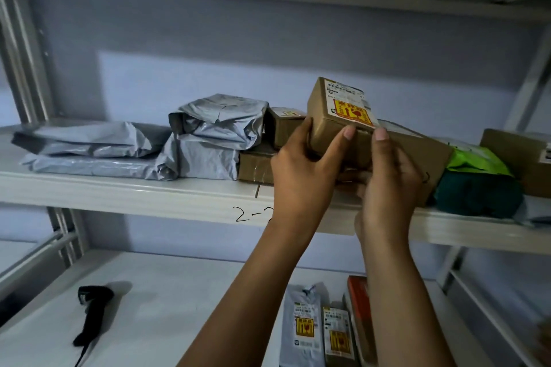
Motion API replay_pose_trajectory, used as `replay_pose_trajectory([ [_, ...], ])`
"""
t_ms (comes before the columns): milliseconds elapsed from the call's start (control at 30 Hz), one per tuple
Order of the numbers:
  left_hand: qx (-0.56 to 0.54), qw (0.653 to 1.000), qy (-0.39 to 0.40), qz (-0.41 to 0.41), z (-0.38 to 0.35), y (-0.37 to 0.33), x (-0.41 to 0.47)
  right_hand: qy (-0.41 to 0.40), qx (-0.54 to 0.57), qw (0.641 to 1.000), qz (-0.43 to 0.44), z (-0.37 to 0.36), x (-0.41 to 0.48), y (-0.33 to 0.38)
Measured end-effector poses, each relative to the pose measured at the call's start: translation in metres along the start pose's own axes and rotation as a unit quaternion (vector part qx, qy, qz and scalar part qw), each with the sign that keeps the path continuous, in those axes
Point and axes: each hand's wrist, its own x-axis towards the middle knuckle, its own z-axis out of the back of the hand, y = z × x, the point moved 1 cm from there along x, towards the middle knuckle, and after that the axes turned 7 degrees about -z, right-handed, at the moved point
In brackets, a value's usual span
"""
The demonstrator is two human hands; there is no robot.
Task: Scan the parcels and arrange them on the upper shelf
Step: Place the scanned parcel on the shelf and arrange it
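Upper shelf (119,191) part-loaded: left hand (301,164) and right hand (387,179) clamp the fragile-stickered cardboard box (331,125) above its front edge, tilted, probably for stacking on the shelf's flat carton (423,155).

Tilted brown cardboard parcel (329,124), seemingly held just above the upper shelf (119,191).

Handwritten "2-" on upper shelf edge (208,202); box labels illegible.
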Motion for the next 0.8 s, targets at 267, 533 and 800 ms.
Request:
replay_pose_trajectory([
  [267, -0.015, 1.0, 0.025, -0.004, -0.016, 0.008, 0.008, -0.048, -0.058, 0.995, 0.067, 0.005, 0.012, 0.005],
  [533, 0.009, 0.999, 0.008, 0.03, -0.018, 0.021, 0.013, -0.058, -0.13, 0.985, 0.101, 0.001, 0.014, -0.008],
  [800, 0.065, 0.997, 0.032, -0.006, -0.026, 0.02, 0.034, -0.064, -0.126, 0.98, 0.143, -0.003, 0.018, -0.012],
])
